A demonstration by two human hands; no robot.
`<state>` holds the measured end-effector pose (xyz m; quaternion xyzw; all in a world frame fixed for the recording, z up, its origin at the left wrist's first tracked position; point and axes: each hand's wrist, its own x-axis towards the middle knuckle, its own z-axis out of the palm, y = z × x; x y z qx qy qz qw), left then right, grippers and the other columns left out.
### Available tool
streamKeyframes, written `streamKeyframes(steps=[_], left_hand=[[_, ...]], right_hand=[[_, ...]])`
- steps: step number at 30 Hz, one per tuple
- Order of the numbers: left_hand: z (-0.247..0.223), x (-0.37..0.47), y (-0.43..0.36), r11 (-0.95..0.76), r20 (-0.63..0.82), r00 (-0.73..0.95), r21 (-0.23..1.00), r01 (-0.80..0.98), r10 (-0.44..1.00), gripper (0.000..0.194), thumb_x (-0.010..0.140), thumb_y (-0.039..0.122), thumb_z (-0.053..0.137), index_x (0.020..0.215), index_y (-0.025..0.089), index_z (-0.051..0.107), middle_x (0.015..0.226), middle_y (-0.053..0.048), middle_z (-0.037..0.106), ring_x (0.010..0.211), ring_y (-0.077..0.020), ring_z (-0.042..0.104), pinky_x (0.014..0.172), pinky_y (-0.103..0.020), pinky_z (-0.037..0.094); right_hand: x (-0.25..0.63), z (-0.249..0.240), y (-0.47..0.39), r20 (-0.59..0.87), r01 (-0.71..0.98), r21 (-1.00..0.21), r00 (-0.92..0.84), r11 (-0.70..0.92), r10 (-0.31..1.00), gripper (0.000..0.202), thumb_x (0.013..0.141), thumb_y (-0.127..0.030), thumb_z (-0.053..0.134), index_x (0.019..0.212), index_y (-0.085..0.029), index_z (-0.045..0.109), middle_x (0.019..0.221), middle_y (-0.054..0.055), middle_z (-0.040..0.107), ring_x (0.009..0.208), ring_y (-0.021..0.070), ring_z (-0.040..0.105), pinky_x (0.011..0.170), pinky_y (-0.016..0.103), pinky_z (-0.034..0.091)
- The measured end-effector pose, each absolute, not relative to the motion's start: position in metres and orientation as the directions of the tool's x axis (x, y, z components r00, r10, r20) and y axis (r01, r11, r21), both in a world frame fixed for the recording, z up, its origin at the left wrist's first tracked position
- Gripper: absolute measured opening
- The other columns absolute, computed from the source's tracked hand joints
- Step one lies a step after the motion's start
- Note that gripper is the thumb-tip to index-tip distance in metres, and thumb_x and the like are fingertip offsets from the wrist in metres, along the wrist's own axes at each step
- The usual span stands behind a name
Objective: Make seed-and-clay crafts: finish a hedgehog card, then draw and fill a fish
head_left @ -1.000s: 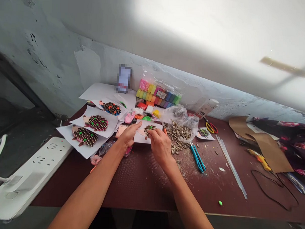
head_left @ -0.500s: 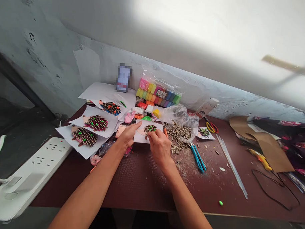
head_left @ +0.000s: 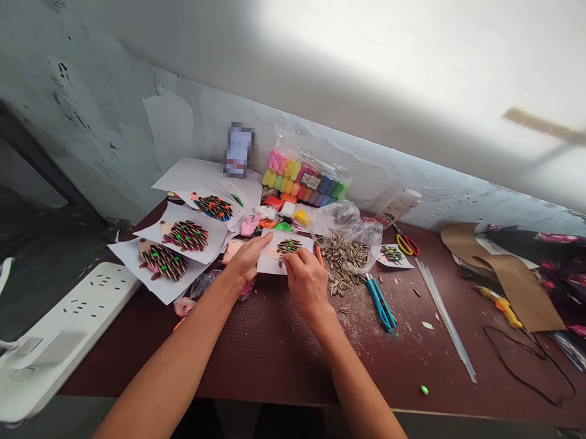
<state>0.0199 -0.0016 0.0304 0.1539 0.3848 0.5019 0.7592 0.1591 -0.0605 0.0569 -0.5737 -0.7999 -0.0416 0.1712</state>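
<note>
A small white card lies in front of me, bearing a hedgehog figure with sunflower-seed spines and green dots. My left hand grips the card's left edge, thumb on top. Closed in a pinch, my right hand rests over the card's lower right part, its fingertips at the figure's lower edge. Whatever those fingertips hold is hidden or too small to name. An orange stick-like piece shows beside the right knuckles; whether the hand holds it is unclear. A heap of sunflower seeds lies just right of this hand.
Left are sheets with finished-looking seed hedgehogs and a white power strip. Behind stand coloured clay packs and a phone. Rightward lie a blue utility knife, scissors, clear glue sticks and a yellow glue gun.
Almost nothing differs. The right fingertips have shifted very slightly at the figure's lower edge, while the left hand and card stay in place.
</note>
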Motion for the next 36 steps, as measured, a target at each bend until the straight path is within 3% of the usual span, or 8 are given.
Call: streamKeyframes(steps=[12,18,28,36], left_hand=[[0.0341,0.0204,-0.0031,0.456,-0.441,0.199,0.614,-0.644,0.875,0.017,0.092,0.016,0.063,0.103,0.006,0.071,0.080,-0.013,0.078,0.073,-0.0241,0.076,0.068,-0.032,0.063],[0.0359,0.0202,-0.0030,0.456,-0.440,0.201,0.613,-0.645,0.875,0.020,0.097,0.015,0.053,0.102,0.005,0.071,0.078,-0.013,0.078,0.072,-0.0234,0.076,0.070,-0.033,0.063],[0.0271,0.0209,-0.0017,0.426,-0.411,0.188,0.624,-0.655,0.892,0.017,0.093,0.017,0.062,0.101,0.004,0.071,0.080,-0.014,0.078,0.070,-0.0234,0.076,0.067,-0.032,0.063],[0.0358,0.0218,-0.0043,0.458,-0.443,0.197,0.621,-0.636,0.875,0.021,0.096,0.013,0.054,0.105,0.004,0.070,0.078,-0.013,0.078,0.070,-0.0225,0.076,0.066,-0.030,0.063]], right_hand=[[0.1571,0.0591,-0.0616,0.275,0.935,-0.167,-0.262,0.314,0.925,0.018,0.101,-0.022,0.055,0.096,-0.022,0.073,0.095,0.004,0.070,0.087,0.0163,0.063,0.074,0.025,0.040],[0.1594,0.0587,-0.0613,0.309,0.926,-0.224,-0.227,0.303,0.923,0.022,0.103,-0.025,0.052,0.097,-0.022,0.073,0.095,0.003,0.071,0.086,0.0159,0.064,0.073,0.025,0.040],[0.1598,0.0575,-0.0604,0.290,0.930,-0.206,-0.239,0.304,0.927,0.019,0.100,-0.021,0.055,0.098,-0.024,0.074,0.093,0.003,0.069,0.086,0.0160,0.062,0.071,0.024,0.037],[0.1578,0.0577,-0.0595,0.242,0.940,-0.186,-0.237,0.285,0.941,0.020,0.101,-0.022,0.054,0.099,-0.025,0.074,0.094,0.004,0.069,0.084,0.0157,0.061,0.070,0.024,0.036]])
